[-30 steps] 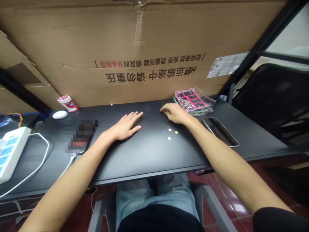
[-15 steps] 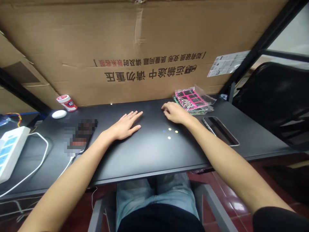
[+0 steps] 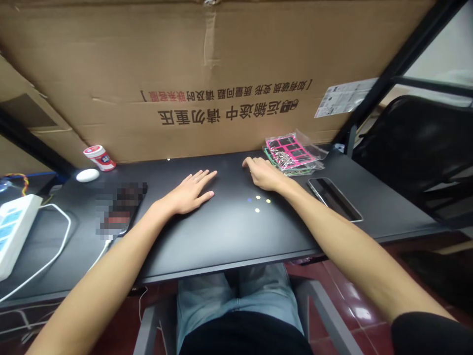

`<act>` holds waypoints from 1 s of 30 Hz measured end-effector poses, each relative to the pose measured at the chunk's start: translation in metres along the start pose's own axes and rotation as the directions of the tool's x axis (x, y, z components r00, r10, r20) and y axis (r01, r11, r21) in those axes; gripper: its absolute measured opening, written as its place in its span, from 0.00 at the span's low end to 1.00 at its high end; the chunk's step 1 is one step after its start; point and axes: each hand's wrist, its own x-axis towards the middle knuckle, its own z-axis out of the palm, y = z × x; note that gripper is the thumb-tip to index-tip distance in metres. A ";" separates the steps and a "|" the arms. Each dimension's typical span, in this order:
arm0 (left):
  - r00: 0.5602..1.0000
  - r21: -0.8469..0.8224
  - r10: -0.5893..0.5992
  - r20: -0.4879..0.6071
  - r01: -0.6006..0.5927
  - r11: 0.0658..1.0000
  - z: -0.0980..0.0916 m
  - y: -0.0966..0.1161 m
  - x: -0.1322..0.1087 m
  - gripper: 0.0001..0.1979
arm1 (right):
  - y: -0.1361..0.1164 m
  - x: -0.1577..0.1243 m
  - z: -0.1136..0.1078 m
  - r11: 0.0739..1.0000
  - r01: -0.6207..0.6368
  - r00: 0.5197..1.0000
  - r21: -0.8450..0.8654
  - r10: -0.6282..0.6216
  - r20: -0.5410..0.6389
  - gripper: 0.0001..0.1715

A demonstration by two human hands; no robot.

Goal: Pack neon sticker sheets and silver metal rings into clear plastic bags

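Observation:
My left hand lies flat on the dark desk, fingers spread, holding nothing. My right hand is on the desk further right, its fingers curled and the index finger pointing out to the left; its fingertips are partly hidden, and whether anything is under them I cannot make out. Just below it lie several small round dots, among them a yellow one, a pale one and a blue one. Close by on the right is a stack of plastic packets with a pink grid sheet on top.
A phone lies by my right forearm. At the left are a blurred-out phone on a white cable, a white oval case, a red-and-white tub and a power strip. A cardboard sheet stands behind.
The index finger of my right hand has stretched out a little to the left. My left hand keeps its place on the desk. The whole view has shifted slightly.

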 end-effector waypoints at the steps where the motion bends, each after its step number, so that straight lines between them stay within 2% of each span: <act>1: 1.000 0.016 -0.001 0.008 0.001 1.000 0.000 0.000 0.000 0.42 | -0.004 -0.001 -0.001 0.999 0.008 1.000 0.051 -0.007 -0.006 0.24; 3: 1.000 0.037 -0.001 0.019 0.000 0.999 -0.001 0.001 0.000 0.41 | -0.016 -0.002 -0.002 0.970 0.059 0.998 0.236 -0.055 -0.024 0.21; 4: 1.000 0.043 -0.001 0.020 0.000 0.999 -0.001 0.002 0.000 0.41 | -0.024 -0.003 -0.002 0.926 0.100 0.995 0.364 -0.097 -0.028 0.19; 6: 1.000 0.047 -0.003 0.021 0.002 0.999 -0.001 0.002 -0.001 0.42 | -0.043 -0.004 -0.002 0.763 0.164 0.976 0.626 -0.216 0.007 0.16; 7: 1.000 0.047 -0.006 0.021 0.005 0.999 -0.001 0.003 -0.001 0.42 | -0.053 -0.005 -0.002 0.659 0.158 0.956 0.735 -0.289 0.054 0.14; 9: 1.000 0.049 -0.011 0.022 0.010 0.999 -0.001 0.003 -0.001 0.42 | -0.067 -0.006 -0.003 0.504 0.089 0.890 0.859 -0.428 0.159 0.12; 11: 1.000 0.050 -0.011 0.021 0.010 0.999 -0.001 0.003 -0.001 0.42 | -0.075 -0.007 -0.004 0.429 0.023 0.847 0.903 -0.489 0.211 0.14; 12: 1.000 0.051 -0.009 0.019 0.008 0.999 -0.001 0.003 -0.001 0.41 | -0.076 -0.007 -0.005 0.416 0.008 0.846 0.909 -0.487 0.216 0.15; 18: 1.000 0.058 -0.002 0.015 0.002 0.998 -0.001 0.000 -0.001 0.42 | -0.069 -0.007 -0.005 0.425 0.003 0.899 0.905 -0.398 0.184 0.14; 20: 1.000 0.062 0.001 0.013 -0.002 0.998 -0.001 -0.001 0.000 0.42 | -0.063 -0.005 -0.003 0.456 0.019 0.920 0.890 -0.356 0.162 0.14; 25: 1.000 0.065 0.003 0.013 -0.004 0.998 -0.002 0.002 0.000 0.42 | -0.037 0.000 -0.006 0.726 0.049 0.986 0.686 -0.146 0.085 0.13; 27: 1.000 0.067 -0.005 0.018 0.004 0.998 -0.002 0.003 -0.001 0.41 | -0.028 0.000 -0.009 0.789 0.025 0.993 0.614 -0.088 0.073 0.11; 30: 1.000 0.066 -0.008 0.017 0.007 0.998 -0.003 0.005 -0.001 0.41 | -0.024 0.001 -0.010 0.838 0.015 0.995 0.546 -0.065 0.072 0.09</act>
